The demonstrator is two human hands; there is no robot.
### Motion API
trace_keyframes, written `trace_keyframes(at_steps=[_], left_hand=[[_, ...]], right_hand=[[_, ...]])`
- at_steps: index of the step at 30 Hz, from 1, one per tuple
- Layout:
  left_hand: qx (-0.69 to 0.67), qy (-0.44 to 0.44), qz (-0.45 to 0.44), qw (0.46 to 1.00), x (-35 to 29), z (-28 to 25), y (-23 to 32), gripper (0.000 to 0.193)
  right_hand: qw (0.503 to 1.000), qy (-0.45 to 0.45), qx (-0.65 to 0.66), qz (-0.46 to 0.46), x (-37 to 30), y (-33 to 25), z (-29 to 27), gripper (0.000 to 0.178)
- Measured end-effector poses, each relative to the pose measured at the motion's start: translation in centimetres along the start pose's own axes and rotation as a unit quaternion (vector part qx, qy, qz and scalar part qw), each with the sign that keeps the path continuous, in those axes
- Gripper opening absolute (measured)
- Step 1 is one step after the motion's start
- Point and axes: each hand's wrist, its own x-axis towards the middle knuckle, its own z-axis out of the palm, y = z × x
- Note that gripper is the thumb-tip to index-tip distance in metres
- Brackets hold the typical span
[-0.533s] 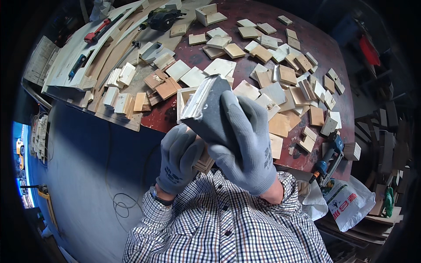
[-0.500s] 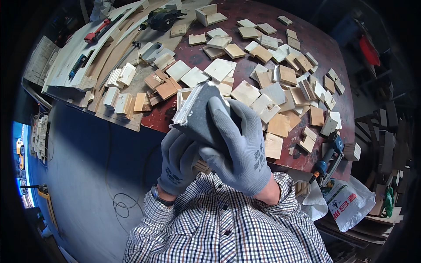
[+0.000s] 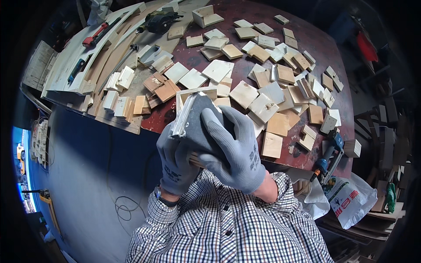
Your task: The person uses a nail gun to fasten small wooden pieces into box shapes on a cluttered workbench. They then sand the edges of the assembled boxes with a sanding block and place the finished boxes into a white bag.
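Woodworking shop, small-batch by the look. Bench [image 3: 258, 11] has a stained dark-red top, strewn with cut wood blocks [image 3: 263, 108], some joined into L-shapes. Blue nailer [image 3: 325, 162] parked at the near right corner. Black power tool [image 3: 161, 21] toward the far left, red tool [image 3: 96, 35] on long pale boards [image 3: 66, 72] along the left edge. Lumber offcuts [image 3: 386, 144] piled past the right edge. Loose cable [image 3: 127, 208] coiled on the grey floor [image 3: 83, 197]. Work gloves on both hands, right hand [image 3: 239, 151] gripping a dark-faced block [image 3: 199, 120].

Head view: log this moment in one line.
Right hand: grips grey block | left hand: holds wooden piece | red table: scattered boards
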Motion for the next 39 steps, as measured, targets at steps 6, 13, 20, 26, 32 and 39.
trace_keyframes(at_steps=[6,13,20,26,32,39], left_hand=[[-0.081,-0.013,-0.215,0.973,1.4,-1.7,-0.9,0.086],[-0.288,-0.072,-0.384,0.874,0.3,-0.9,-0.9,0.095],[-0.266,-0.134,-0.33,0.896,0.2,-1.1,0.1,0.094],[-0.393,-0.118,-0.399,0.82,0.0,-2.1,0.0,0.093],[-0.345,-0.174,-0.291,0.875,-0.1,-2.4,-1.1,0.097],[-0.46,-0.153,-0.341,0.806,-1.6,-3.1,-0.7,0.101]], right_hand=[[0.997,-0.047,0.028,0.045,-6.6,2.6,1.7,0.073],[0.999,-0.026,-0.033,0.021,-3.7,1.0,0.0,0.076],[0.986,-0.095,-0.103,0.086,-2.1,4.4,1.1,0.066],[0.995,-0.029,-0.03,0.085,-1.3,4.8,-0.7,0.065],[0.985,-0.17,-0.029,-0.025,-1.1,4.1,-0.9,0.065],[0.993,-0.074,-0.052,0.078,-1.9,7.7,-1.6,0.065]])
